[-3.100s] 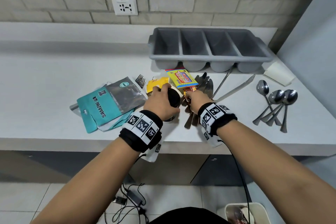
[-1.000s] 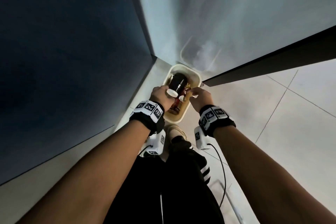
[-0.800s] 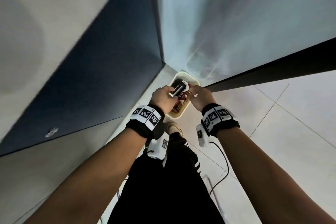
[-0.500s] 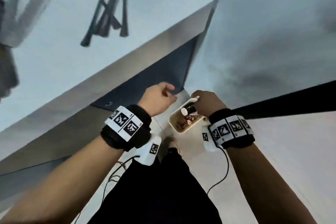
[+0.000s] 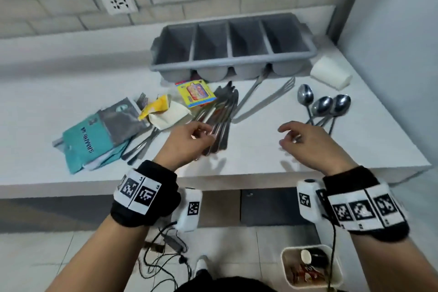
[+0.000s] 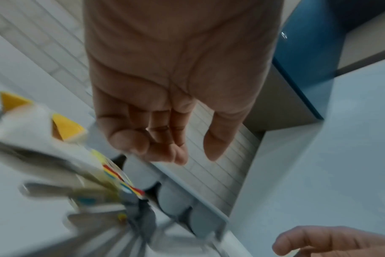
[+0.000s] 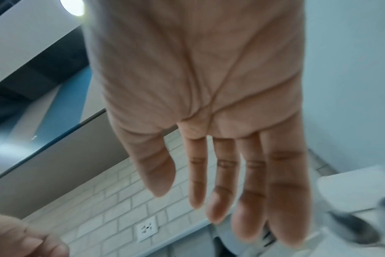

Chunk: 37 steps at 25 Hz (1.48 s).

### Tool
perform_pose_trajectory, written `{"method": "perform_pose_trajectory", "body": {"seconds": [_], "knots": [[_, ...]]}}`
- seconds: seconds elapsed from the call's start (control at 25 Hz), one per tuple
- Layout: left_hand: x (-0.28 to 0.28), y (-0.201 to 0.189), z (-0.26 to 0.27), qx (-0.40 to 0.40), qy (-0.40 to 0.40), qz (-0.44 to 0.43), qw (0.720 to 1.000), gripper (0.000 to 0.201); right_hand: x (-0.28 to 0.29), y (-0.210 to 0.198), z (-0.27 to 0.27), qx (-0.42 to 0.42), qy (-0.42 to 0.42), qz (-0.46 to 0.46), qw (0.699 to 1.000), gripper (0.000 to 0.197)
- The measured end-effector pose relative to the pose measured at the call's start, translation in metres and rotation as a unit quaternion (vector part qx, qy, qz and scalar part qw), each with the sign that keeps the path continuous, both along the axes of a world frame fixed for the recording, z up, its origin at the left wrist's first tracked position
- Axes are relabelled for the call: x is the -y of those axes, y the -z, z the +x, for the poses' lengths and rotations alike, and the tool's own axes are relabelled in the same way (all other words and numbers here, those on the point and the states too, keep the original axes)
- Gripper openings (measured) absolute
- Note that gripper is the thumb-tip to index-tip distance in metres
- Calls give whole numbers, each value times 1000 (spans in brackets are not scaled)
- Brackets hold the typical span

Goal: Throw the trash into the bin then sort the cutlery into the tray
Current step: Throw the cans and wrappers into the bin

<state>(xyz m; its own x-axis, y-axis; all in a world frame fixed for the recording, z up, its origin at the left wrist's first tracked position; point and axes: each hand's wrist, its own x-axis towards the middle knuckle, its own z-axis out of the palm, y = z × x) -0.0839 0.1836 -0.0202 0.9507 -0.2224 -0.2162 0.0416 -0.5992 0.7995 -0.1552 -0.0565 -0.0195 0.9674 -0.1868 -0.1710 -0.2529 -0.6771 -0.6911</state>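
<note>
Head view: both hands are empty above the near part of the counter (image 5: 260, 163). The left hand (image 5: 187, 142) hangs over the handles of the knife pile (image 5: 220, 121), fingers loosely curled and holding nothing; the left wrist view confirms a bare palm. The right hand (image 5: 308, 142) has slack, nearly straight fingers (right wrist view shows them spread), near the three spoons (image 5: 324, 106) but apart from them.

Trash remaining on the counter: teal pouch (image 5: 94, 140) at left, partly covering the forks (image 5: 142, 102); yellow wrapper (image 5: 156, 106); colourful packet (image 5: 196, 92) just before the tray; white paper cup (image 5: 331, 73) on its side at far right. The bin (image 5: 286, 268) stands on the floor at near right, below the counter edge, already holding items.

The grey tray (image 5: 232, 40) sits at the far side, all four compartments apparently unfilled. Judgement: trash stage is incomplete; sorting has not begun, since wrappers overlie the cutlery
</note>
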Motion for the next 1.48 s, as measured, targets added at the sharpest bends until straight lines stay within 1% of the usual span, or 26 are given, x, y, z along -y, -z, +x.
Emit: {"method": "perform_pose_trajectory", "body": {"seconds": [0.12, 0.2, 0.24, 0.36, 0.4, 0.48, 0.52, 0.6, 0.64, 0.68, 0.72, 0.76, 0.84, 0.92, 0.96, 1.0, 1.08, 1.16, 1.2, 1.32, 1.4, 1.48], "knots": [[-57, -8, 28, 37, -75, 23, 996, 24, -50, -3, 53, 28, -44, -23, 998, 28], [-83, -10, 47, 48, -97, 43, 993, 28, -82, -3, 89, 36, -78, -47, 995, 27], [-94, -11, 58, 49, -96, 61, 992, 31, -98, -1, 108, 32, -89, -55, 994, 28], [-110, -7, 99, 54, -79, 134, 986, 43, -132, 5, 161, 11, -84, -93, 992, 30], [-110, -4, 112, 56, -72, 151, 984, 50, -139, 7, 175, 0, -73, -114, 991, 32], [-105, 4, 130, 56, -39, 189, 980, 70, -149, 9, 195, -35, -41, -163, 985, 38], [-102, 9, 136, 58, -6, 228, 972, 82, -154, 11, 203, -56, -26, -189, 980, 43], [-94, 20, 140, 69, 64, 332, 939, 102, -160, 15, 215, -98, 4, -222, 970, 54], [-90, 25, 140, 73, 85, 366, 924, 108, -163, 17, 220, -114, 19, -221, 968, 58], [-88, 29, 140, 74, 95, 383, 916, 112, -165, 19, 223, -126, 33, -215, 968, 62], [-86, 31, 140, 72, 98, 385, 915, 112, -167, 21, 227, -135, 45, -211, 967, 65], [-85, 31, 142, 68, 96, 377, 919, 109, -168, 25, 230, -142, 53, -215, 965, 68], [-83, 30, 146, 69, 94, 359, 926, 95, -171, 29, 231, -149, 66, -235, 958, 73], [-83, 30, 149, 80, 97, 363, 923, 86, -174, 31, 232, -147, 77, -241, 956, 76], [-82, 30, 149, 91, 97, 369, 920, 82, -174, 32, 233, -145, 83, -229, 959, 77], [-82, 30, 149, 103, 97, 373, 917, 79, -175, 31, 234, -140, 87, -207, 964, 75], [-81, 29, 149, 122, 92, 375, 914, 72, -173, 29, 235, -133, 76, -181, 972, 60], [-84, 26, 153, 145, 76, 374, 913, 65, -172, 26, 236, -133, 50, -189, 972, 41], [-86, 24, 156, 156, 66, 373, 912, 61, -171, 23, 235, -132, 44, -189, 972, 35], [-94, 14, 159, 157, 41, 352, 922, 52, -163, 21, 228, -124, 44, -155, 979, 34], [-97, 1, 157, 165, 16, 316, 934, 51, -157, 19, 219, -104, 56, -127, 985, 33], [-98, -15, 149, 174, -11, 263, 949, 53, -150, 16, 206, -82, 62, -80, 992, 32]]}}
